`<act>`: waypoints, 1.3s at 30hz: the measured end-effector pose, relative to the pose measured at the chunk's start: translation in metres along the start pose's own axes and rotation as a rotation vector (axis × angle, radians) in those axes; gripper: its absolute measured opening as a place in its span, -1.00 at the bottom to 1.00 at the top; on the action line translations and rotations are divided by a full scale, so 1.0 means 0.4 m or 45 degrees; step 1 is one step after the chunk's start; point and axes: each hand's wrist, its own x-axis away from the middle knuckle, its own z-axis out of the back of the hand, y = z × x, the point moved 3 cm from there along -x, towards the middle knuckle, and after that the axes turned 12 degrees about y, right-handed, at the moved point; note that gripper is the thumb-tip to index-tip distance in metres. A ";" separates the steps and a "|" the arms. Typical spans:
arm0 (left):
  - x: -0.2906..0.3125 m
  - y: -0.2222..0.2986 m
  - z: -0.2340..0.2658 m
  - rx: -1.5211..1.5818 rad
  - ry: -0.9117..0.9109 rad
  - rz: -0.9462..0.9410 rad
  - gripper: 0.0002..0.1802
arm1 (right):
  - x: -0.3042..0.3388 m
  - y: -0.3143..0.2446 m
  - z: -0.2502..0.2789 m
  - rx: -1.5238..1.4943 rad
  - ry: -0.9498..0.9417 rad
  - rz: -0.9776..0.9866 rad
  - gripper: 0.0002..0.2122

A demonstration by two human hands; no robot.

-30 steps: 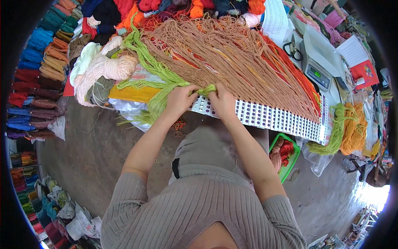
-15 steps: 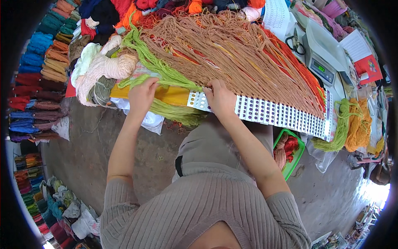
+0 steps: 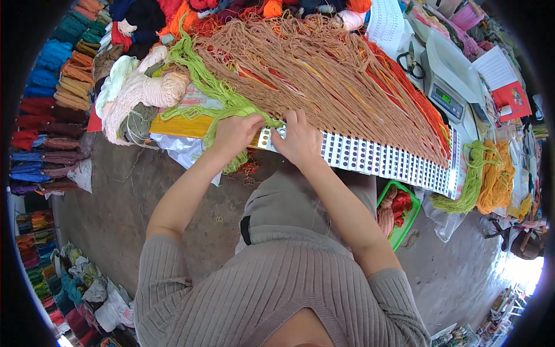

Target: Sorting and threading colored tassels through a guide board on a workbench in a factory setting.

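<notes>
A long hank of lime-green yarn (image 3: 199, 69) runs down from the far left to the left end of a white strip with rows of round holes (image 3: 370, 157). My left hand (image 3: 236, 136) is closed around the green yarn, just left of the strip. Beside it, my right hand (image 3: 302, 139) bends its fingers over the strip's left end, where the green strands finish between thumb and fingers; the fingertips are partly hidden. Brown yarn strands (image 3: 324, 75) hang from the strip's holes and fan out over the table, with red and orange strands among them.
Pale pink skeins (image 3: 153, 92) lie at the left on a yellow board edge (image 3: 182, 126). At the right are a digital scale (image 3: 448, 95), black scissors (image 3: 411, 62), and green and orange hanks (image 3: 491, 173). A green basket (image 3: 409, 220) with yarn stands below the table.
My left hand has moved right, close to my right hand, gathering the green yarn that hung over the edge. My right hand has shifted slightly left, its thumb now lower on the strip.
</notes>
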 end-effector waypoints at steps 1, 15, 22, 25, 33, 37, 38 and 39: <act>0.007 -0.005 0.006 -0.017 0.035 -0.038 -0.85 | 0.001 0.000 0.002 -0.011 -0.006 -0.014 -0.60; -0.053 -0.025 0.019 -0.207 0.203 -0.026 -0.83 | -0.001 0.009 0.006 -0.089 0.047 -0.012 -0.61; -0.180 -0.269 0.184 -0.653 0.231 0.136 -0.80 | -0.004 0.016 0.007 -0.090 0.070 0.019 -0.63; -0.283 -0.391 0.266 -0.790 0.342 0.208 -0.78 | -0.001 0.014 0.003 -0.084 0.072 0.038 -0.63; -0.444 -0.538 0.349 -0.850 0.244 0.549 -0.67 | 0.009 0.014 0.003 -0.061 0.043 0.014 -0.64; -0.357 -0.592 0.337 -0.572 0.248 0.500 -0.60 | 0.009 -0.002 -0.004 -0.077 0.037 0.043 -0.65; -0.327 -0.584 0.344 -0.349 0.326 0.445 -0.60 | 0.007 -0.009 -0.008 -0.097 0.040 0.056 -0.65; -0.308 -0.473 0.316 0.446 0.241 0.940 -0.58 | 0.007 0.015 -0.006 -0.103 0.076 0.029 -0.66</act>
